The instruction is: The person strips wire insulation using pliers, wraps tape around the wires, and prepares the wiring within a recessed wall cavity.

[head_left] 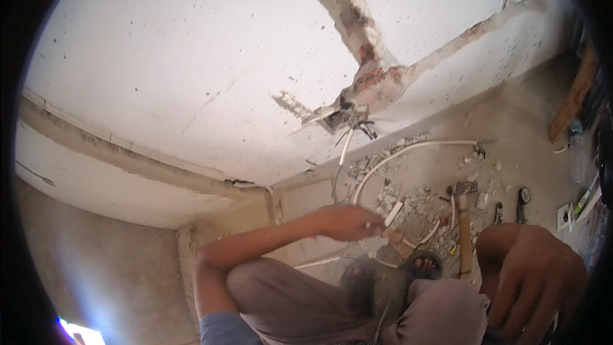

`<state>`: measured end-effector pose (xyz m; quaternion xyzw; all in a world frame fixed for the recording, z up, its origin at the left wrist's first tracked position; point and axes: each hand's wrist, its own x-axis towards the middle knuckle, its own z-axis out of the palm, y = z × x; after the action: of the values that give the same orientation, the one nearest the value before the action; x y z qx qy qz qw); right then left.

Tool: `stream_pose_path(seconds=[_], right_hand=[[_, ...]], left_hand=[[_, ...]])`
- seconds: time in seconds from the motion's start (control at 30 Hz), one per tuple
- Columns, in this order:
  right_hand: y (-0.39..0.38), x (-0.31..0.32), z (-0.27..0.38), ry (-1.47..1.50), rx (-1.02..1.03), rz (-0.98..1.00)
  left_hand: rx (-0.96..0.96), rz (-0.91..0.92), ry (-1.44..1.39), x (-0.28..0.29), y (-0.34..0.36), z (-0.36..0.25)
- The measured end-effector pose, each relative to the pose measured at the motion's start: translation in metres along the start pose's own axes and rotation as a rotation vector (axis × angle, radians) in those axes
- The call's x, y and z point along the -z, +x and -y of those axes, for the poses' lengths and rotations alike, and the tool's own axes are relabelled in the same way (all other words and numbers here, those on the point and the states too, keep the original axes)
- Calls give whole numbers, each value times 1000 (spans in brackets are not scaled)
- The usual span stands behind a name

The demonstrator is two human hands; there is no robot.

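Note:
My left hand (350, 222) reaches across in front of my knee, fingers drawn together. Its fingertips meet a short white strip (393, 213) and a flat brown block (398, 241); whether it grips either is unclear. My right hand (536, 278) hangs near the right knee, close to the camera, fingers stretched downward and nothing visible in them. Between the hands, a hammer (465, 236) with a wooden handle lies on the floor. Ahead, white conduit (347, 147) and loose wires (367, 129) come out of a hole broken in the wall.
Grooves (357, 25) exposing brick are cut into the white wall (191, 45). Rubble (415, 207) and a curved white conduit (408, 148) cover the floor below. To the right are a round gauge (524, 195), a plastic bottle (577, 153) and a wooden plank (575, 96).

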<state>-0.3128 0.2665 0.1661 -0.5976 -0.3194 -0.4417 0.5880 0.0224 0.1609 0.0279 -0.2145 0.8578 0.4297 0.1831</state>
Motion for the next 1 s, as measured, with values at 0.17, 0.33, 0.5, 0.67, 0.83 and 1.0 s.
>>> stream_pose_path(seconds=[0.17, 0.33, 0.5, 0.67, 0.83, 1.0], right_hand=[[0, 2, 11, -48, -34, -17], [2, -10, 19, -75, -28, 0], [5, 17, 8, 19, 40, -95], [4, 8, -3, 44, 80, -50], [19, 13, -24, 98, 151, -116], [21, 1, -36, 159, 210, -105]], left_hand=[[23, 242, -39, -27, 19, 21], [-15, 105, -117, -11, 19, 10], [101, 47, -117, 8, 19, 6], [231, -481, -154, 18, -9, 19], [387, -803, -34, 29, -12, 57], [310, -987, -46, 38, -7, 71]])
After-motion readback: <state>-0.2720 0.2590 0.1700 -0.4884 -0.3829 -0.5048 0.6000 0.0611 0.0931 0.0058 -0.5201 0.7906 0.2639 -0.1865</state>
